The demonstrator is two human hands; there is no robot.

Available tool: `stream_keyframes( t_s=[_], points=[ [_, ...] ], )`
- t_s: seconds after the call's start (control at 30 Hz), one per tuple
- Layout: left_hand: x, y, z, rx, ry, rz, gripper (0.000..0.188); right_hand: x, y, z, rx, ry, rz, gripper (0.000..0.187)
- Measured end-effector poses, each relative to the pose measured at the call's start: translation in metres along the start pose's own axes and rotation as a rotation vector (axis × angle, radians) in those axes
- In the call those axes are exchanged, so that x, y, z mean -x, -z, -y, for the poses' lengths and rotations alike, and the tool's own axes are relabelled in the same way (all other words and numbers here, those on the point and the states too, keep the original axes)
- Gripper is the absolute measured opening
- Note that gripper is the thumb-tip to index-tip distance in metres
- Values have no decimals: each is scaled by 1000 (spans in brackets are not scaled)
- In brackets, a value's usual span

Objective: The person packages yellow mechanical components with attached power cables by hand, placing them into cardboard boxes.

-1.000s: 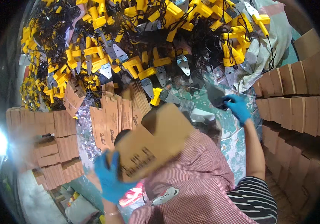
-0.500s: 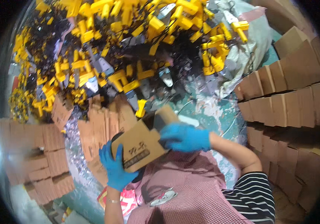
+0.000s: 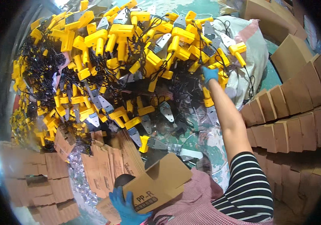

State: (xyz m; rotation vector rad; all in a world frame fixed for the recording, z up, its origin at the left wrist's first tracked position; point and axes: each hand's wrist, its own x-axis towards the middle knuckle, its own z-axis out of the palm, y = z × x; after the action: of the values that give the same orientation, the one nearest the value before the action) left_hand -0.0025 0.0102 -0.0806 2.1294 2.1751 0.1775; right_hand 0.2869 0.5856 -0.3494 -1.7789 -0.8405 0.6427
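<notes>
My left hand (image 3: 127, 207), in a blue glove, grips the lower left end of a brown cardboard box (image 3: 164, 183) held tilted in front of my apron. A flap of the box stands up at its far side. My right arm is stretched far forward. My right hand (image 3: 210, 74), also blue-gloved, is at the right part of a big heap of yellow-handled corded tools (image 3: 183, 35) with flat grey metal plates. It touches or nearly touches a yellow handle; its fingers are mostly hidden, so I cannot tell whether it grips.
Folded cardboard boxes (image 3: 106, 168) stand in a row left of the held box, with stacked cartons (image 3: 36, 176) farther left. Rows of cartons (image 3: 291, 131) line the right side. A white woven sack (image 3: 248, 56) lies beside the heap. Black cords (image 3: 252, 86) trail among the tools.
My right hand has let go of the box and reached far forward to the heap. The box, still in my left hand, now sits lower in view. The whole view has shifted.
</notes>
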Motion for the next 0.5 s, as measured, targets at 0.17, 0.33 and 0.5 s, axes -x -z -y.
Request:
stream_keyframes(
  t_s=[0.17,0.33,0.5],
  points=[
    [-17,-4,0,149,-29,16,119,-59,78,-20,-418,-595,40,67],
    [-29,3,5,55,32,-10,106,155,246,2,-152,-469,584,29],
    [-33,8,16,-4,-43,6,105,240,441,60,19,-104,608,45]
  ],
)
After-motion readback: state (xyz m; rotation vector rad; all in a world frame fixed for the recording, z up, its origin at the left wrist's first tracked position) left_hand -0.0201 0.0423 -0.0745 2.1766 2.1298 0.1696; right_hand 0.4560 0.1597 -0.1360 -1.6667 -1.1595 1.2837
